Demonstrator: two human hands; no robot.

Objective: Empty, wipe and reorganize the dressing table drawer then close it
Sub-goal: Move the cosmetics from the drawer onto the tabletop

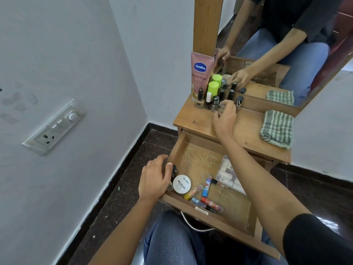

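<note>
The wooden drawer [193, 153] of the dressing table stands pulled open over my lap. Inside lie a round white nail polish remover tub [181, 184], several lip balm sticks [206, 186] and a clear pouch [228, 174]. My left hand [154, 178] reaches over the drawer's left wall and grips a small dark-capped bottle [174, 170]. My right hand [224, 118] is on the tabletop [246, 129], fingers curled at a small bottle among the nail polish bottles [215, 102]; whether it holds the bottle is unclear.
A pink Vaseline tube [200, 73] and green-capped bottles [213, 88] stand at the back left by the mirror [286, 44]. A folded green checked cloth [277, 129] lies on the table's right. A wall with a switch plate [55, 127] is left.
</note>
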